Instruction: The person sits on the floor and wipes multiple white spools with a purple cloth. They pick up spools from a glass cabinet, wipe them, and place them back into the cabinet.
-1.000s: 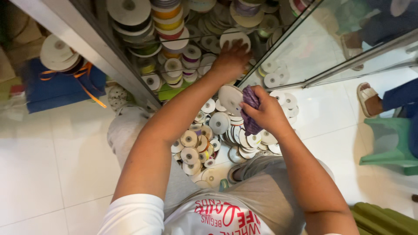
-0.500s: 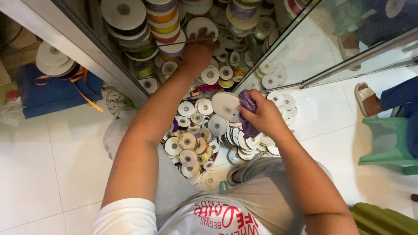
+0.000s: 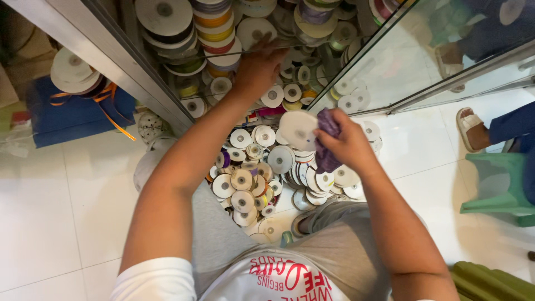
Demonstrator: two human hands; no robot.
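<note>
My left hand (image 3: 259, 67) reaches into an open glass cabinet (image 3: 139, 78), its fingers resting among stacked ribbon spools (image 3: 214, 25) on the shelf; whether it grips one is hidden. My right hand (image 3: 345, 142) holds a white ribbon spool (image 3: 298, 129) together with a crumpled purple cloth (image 3: 327, 139), just outside the cabinet. Below both hands a heap of loose ribbon spools (image 3: 251, 173) lies on the white tiled floor by my knees.
The cabinet's glass door (image 3: 446, 50) stands swung out to the right. A blue box with spools and orange ribbon (image 3: 78, 108) sits at left. A green plastic stool (image 3: 499, 187) and another person's sandalled foot (image 3: 471, 128) are at right.
My left hand has pushed further up and deeper into the cabinet shelf. My right hand has stayed in place with the spool and cloth.
</note>
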